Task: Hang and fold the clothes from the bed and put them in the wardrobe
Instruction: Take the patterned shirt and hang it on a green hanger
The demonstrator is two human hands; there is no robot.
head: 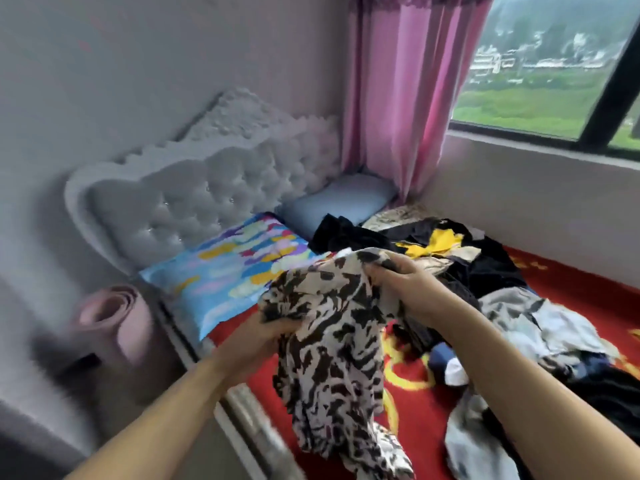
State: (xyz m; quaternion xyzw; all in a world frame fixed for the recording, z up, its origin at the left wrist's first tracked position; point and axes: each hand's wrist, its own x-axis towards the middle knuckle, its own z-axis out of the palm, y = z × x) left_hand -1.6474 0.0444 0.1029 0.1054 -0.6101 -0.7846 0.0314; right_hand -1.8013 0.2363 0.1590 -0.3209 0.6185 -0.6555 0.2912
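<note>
Both hands are gripping a black-and-cream patterned garment (pixel 332 327) and holding it up over the near edge of the bed (pixel 433 427). The right hand (pixel 405 285) is pinching the top of the cloth, fingers curled into it. The left hand (pixel 263 337) is clutching a bunch of the cloth lower down, its fingers partly hidden by the folds. The rest of the garment is hanging down in loose folds below the hands.

Just behind and to the right, a heap of clothes (pixel 485 278) is lying on the red bedcover, dark pieces mixed with yellow, grey and white ones. A colourful pillow (pixel 228 271) and a blue pillow (pixel 339 202) are lying against the tufted headboard (pixel 194 202). A pink curtain (pixel 401 98) is hanging beside the window (pixel 547 74). A pink rolled mat (pixel 114 320) is standing beside the bed.
</note>
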